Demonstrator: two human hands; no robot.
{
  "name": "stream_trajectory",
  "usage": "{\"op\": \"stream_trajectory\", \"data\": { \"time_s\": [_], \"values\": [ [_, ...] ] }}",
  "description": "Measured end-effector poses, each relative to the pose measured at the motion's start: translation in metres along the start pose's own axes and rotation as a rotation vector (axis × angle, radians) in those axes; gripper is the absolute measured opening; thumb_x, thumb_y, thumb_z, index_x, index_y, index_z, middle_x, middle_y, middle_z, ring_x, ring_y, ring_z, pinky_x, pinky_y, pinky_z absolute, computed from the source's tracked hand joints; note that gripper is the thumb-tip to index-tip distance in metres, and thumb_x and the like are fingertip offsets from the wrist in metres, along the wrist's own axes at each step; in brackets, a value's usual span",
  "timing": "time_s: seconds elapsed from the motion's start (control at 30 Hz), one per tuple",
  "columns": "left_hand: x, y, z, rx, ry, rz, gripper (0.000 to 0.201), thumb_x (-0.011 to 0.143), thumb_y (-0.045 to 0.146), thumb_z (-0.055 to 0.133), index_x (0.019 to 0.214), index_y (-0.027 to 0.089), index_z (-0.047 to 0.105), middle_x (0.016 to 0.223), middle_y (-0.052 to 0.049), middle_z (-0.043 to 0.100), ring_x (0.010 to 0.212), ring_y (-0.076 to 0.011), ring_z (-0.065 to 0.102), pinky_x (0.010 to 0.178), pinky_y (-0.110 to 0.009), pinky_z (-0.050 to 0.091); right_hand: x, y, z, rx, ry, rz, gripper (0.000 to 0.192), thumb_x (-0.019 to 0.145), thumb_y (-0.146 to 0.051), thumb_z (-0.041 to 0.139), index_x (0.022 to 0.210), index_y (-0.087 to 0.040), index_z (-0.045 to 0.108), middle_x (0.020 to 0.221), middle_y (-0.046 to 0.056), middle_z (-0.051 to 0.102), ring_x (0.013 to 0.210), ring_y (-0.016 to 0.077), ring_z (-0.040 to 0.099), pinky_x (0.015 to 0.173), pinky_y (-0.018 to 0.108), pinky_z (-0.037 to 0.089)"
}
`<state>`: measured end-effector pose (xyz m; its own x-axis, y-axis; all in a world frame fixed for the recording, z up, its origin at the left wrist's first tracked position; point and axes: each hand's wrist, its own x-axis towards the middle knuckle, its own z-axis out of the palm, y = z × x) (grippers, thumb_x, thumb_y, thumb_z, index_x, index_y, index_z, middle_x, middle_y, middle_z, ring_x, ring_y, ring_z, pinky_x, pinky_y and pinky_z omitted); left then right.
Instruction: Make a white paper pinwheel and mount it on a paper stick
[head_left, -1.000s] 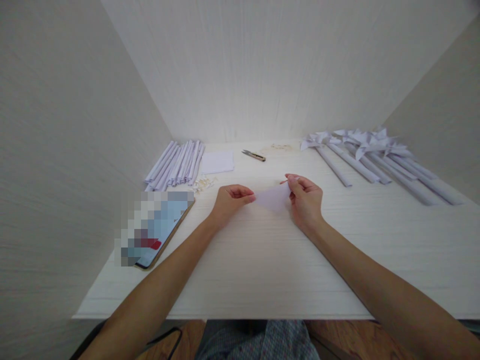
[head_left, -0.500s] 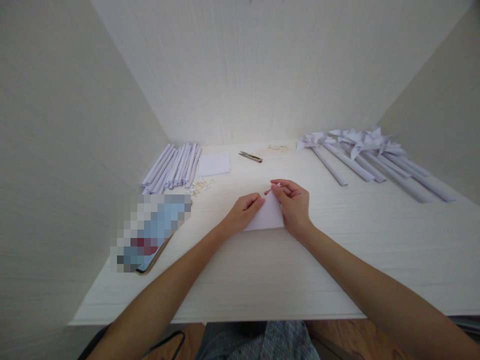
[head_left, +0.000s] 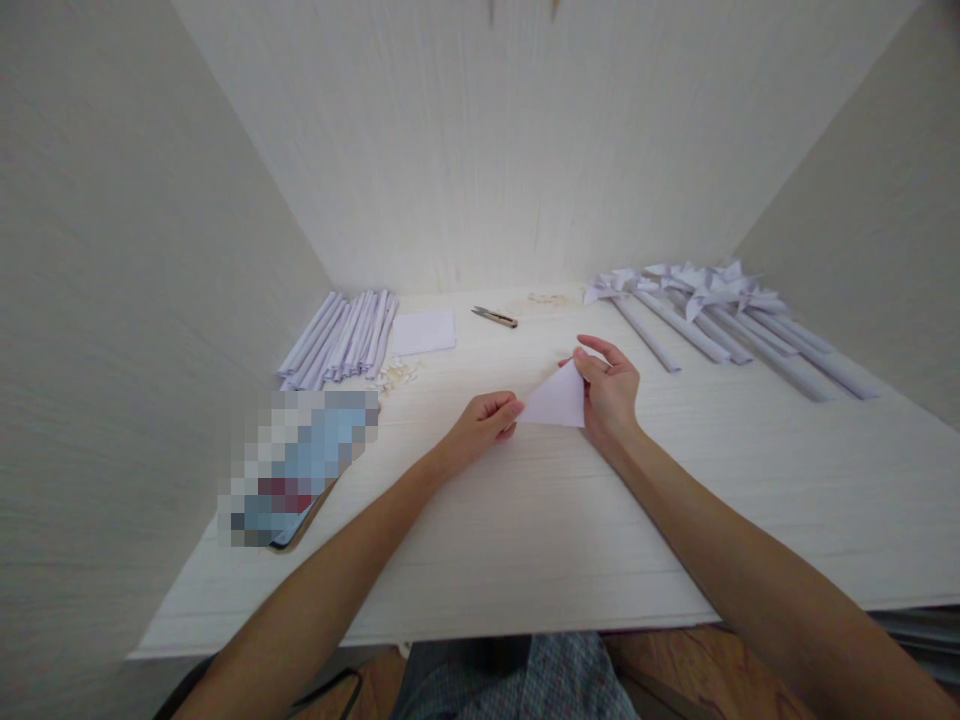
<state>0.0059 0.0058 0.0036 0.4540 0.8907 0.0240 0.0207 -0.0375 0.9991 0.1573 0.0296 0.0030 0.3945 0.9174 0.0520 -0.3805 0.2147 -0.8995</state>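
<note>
A piece of white paper (head_left: 556,397), folded into a triangle, is held between my hands above the middle of the table. My left hand (head_left: 484,420) is closed, pinching its left corner between thumb and finger. My right hand (head_left: 609,390) grips the upper right part with the thumb in front; some of its fingers are behind the paper and hidden. Beyond my hands, a pair of thread snips (head_left: 495,317) lies on the table. A stack of white paper squares (head_left: 424,333) is to the left of the snips.
Rolled paper sticks (head_left: 341,340) are piled at the back left. Paper pinwheels (head_left: 712,300) on sticks lie at the back right. A phone (head_left: 311,480), partly blurred out, rests at the left. Small pale bits (head_left: 396,375) lie by the rolls. Walls (head_left: 465,150) enclose the table (head_left: 480,560).
My right hand has moved right and slightly up with the paper. The left hand now holds just the paper's corner, and the paper shows as a triangle, raised farther from the table's front edge.
</note>
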Motion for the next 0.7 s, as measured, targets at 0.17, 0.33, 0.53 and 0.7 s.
{"op": "stream_trajectory", "data": {
  "time_s": [0.17, 0.33, 0.53, 0.7],
  "values": [
    [-0.001, 0.000, 0.000, -0.026, -0.009, 0.033, 0.044, 0.071, 0.053, 0.052, 0.051, 0.018, 0.033, 0.043, 0.008, 0.030, 0.041, -0.0038, 0.023, 0.044, -0.022, 0.015, 0.007, 0.001, -0.004, 0.017, -0.012, -0.025, 0.030, 0.055, -0.026, 0.070, 0.081, -0.017, 0.057, 0.042, -0.005, 0.058, 0.042, 0.0131, 0.055, 0.046, 0.026, 0.043],
    [-0.002, 0.000, -0.001, -0.019, 0.011, 0.041, 0.044, 0.071, 0.053, 0.051, 0.051, 0.018, 0.032, 0.043, 0.008, 0.029, 0.041, -0.0039, 0.023, 0.045, -0.022, 0.015, 0.007, 0.005, -0.005, 0.010, -0.068, -0.043, 0.031, 0.055, -0.025, 0.070, 0.083, -0.018, 0.058, 0.042, -0.006, 0.058, 0.039, 0.0119, 0.054, 0.046, 0.025, 0.043],
    [-0.005, 0.000, -0.002, -0.035, -0.003, 0.049, 0.043, 0.070, 0.051, 0.052, 0.050, 0.019, 0.032, 0.043, 0.008, 0.029, 0.041, -0.0041, 0.023, 0.045, -0.023, 0.016, 0.014, -0.002, -0.009, 0.000, -0.036, -0.032, 0.029, 0.055, -0.022, 0.070, 0.082, -0.017, 0.059, 0.045, -0.006, 0.058, 0.044, 0.0122, 0.056, 0.047, 0.025, 0.043],
    [-0.008, -0.002, -0.018, -0.152, 0.051, 0.063, 0.041, 0.069, 0.043, 0.056, 0.047, 0.018, 0.031, 0.041, 0.008, 0.028, 0.039, -0.0038, 0.024, 0.044, -0.023, 0.017, 0.034, -0.015, -0.027, 0.117, 0.354, -0.139, 0.020, 0.056, -0.023, 0.068, 0.067, -0.020, 0.052, 0.051, -0.007, 0.059, 0.043, 0.0072, 0.052, 0.042, 0.020, 0.040]
  ]
}}
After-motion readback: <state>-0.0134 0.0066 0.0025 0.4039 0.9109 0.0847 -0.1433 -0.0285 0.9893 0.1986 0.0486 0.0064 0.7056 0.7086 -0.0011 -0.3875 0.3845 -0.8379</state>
